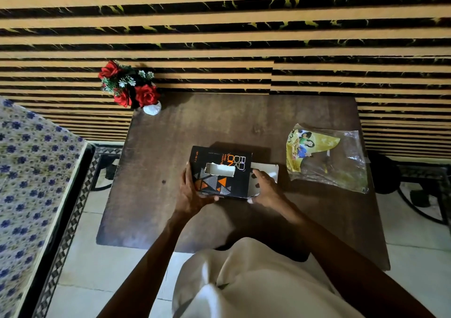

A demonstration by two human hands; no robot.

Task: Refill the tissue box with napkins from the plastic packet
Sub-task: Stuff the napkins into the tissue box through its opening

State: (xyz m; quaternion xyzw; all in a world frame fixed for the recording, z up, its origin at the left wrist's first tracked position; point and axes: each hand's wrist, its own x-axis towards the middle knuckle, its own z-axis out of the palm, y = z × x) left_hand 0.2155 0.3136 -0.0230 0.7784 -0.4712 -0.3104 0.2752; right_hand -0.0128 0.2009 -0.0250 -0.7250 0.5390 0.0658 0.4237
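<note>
A black tissue box (pixel 219 161) with orange and grey triangles lies flat in the middle of the dark wooden table (pixel 170 134). White napkins show through its top slot. My left hand (pixel 192 190) grips the box's near left corner. My right hand (pixel 264 187) rests at the box's right end, where a white end flap (pixel 267 167) stands open. The plastic packet (pixel 327 157), clear with a yellow printed part, lies crumpled and flat on the table to the right, apart from both hands.
A white vase of red artificial roses (pixel 133 88) stands at the table's far left corner against the striped wall. A bed with a blue-flowered cover (pixel 29 176) sits to the left. A black metal frame (pixel 419 195) stands right of the table.
</note>
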